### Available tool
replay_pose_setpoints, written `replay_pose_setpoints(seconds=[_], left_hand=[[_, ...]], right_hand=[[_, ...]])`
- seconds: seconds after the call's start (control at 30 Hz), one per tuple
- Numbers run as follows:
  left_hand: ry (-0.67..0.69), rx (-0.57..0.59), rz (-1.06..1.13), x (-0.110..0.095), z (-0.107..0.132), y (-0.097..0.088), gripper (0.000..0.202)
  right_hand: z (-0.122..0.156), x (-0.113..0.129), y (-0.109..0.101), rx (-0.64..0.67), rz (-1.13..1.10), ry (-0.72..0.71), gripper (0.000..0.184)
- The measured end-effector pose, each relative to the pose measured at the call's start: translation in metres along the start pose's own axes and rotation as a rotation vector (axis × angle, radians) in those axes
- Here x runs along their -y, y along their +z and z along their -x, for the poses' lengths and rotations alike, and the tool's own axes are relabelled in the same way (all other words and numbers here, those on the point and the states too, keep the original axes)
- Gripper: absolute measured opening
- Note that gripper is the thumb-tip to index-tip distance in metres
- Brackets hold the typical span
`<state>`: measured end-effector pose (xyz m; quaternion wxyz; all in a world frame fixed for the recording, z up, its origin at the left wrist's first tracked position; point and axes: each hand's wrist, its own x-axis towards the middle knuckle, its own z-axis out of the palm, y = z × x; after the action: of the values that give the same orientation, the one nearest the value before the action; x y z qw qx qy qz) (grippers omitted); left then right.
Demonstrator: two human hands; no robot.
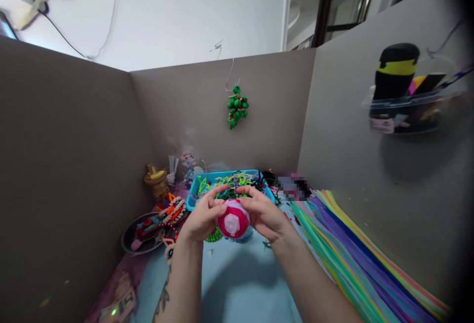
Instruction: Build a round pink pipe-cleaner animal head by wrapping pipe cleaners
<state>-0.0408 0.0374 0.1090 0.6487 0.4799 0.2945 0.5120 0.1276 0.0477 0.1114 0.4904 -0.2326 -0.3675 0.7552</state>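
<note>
Between my hands, above the light blue table cover, is a round pink and crimson ball-like craft piece (233, 219) with a pale pink patch facing me. My left hand (205, 214) grips its left side, thumb on the upper edge. On the right side my right hand (262, 212) holds it with bent fingers. The far side of the piece is hidden. Just behind and below it show a green fuzzy piece (214, 235) and a light blue fuzzy piece (244, 236), both partly covered.
A blue tray (191, 198) of pipe-cleaner scraps stands behind my hands. Long coloured pipe cleaners (355, 254) lie at right. On the left are a metal bowl (128, 244), a brown lidded cup (156, 180) and a pink device (120, 303). Grey partitions (177, 110) surround the table.
</note>
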Motion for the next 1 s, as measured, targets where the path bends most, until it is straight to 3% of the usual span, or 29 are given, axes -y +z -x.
replay_pose_setpoints(seconds=[0.13,0.4,0.67,1.0], left_hand=[[0.028,0.018,-0.045,0.000,0.000,-0.001,0.073],[0.156,-0.056,-0.194,-0.011,0.008,0.006,0.072],[0.150,-0.055,-0.265,-0.016,0.014,0.015,0.072],[0.157,-0.091,-0.352,-0.017,0.014,0.025,0.072]], right_hand=[[-0.001,-0.001,-0.002,-0.012,0.020,-0.053,0.050],[0.002,0.002,0.000,0.037,0.123,-0.121,0.041],[0.009,0.002,0.005,0.028,0.219,-0.253,0.038],[0.011,0.005,0.008,0.007,0.344,-0.259,0.039]])
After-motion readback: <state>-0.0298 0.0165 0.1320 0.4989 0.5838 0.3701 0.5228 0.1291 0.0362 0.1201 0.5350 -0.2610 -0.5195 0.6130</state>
